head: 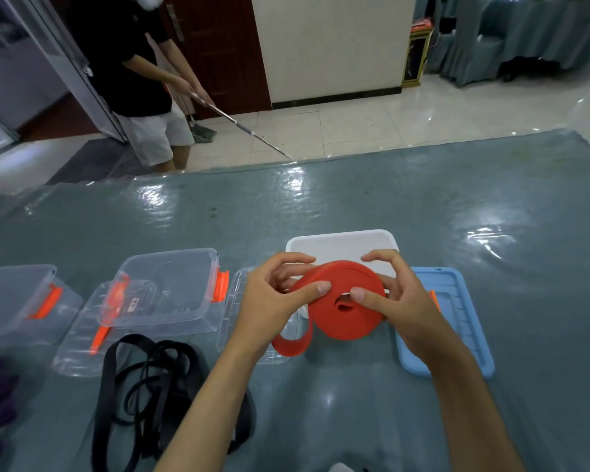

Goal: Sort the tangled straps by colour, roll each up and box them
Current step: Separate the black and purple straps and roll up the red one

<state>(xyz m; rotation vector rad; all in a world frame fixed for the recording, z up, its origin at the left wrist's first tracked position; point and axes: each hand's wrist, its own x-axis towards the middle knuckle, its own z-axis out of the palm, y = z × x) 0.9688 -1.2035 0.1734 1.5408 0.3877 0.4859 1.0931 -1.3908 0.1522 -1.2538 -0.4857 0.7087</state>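
Fingers (321, 287) of both hands curl round the red strap roll (344, 301), left hand (273, 301) and right hand (402, 301) pinching its sides, held above the grey-blue table (389, 199) in front of a white box (341, 245); its loose tail hangs below. Clear boxes with orange clasps (171, 287) stand left; tangled black straps (150, 396) lie nearer; a blue lid (457, 318) lies right.

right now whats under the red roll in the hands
Beneath the red strap roll, held up by the left hand and right hand, sits a white box. Only its far rim shows; the roll and hands cover its inside.
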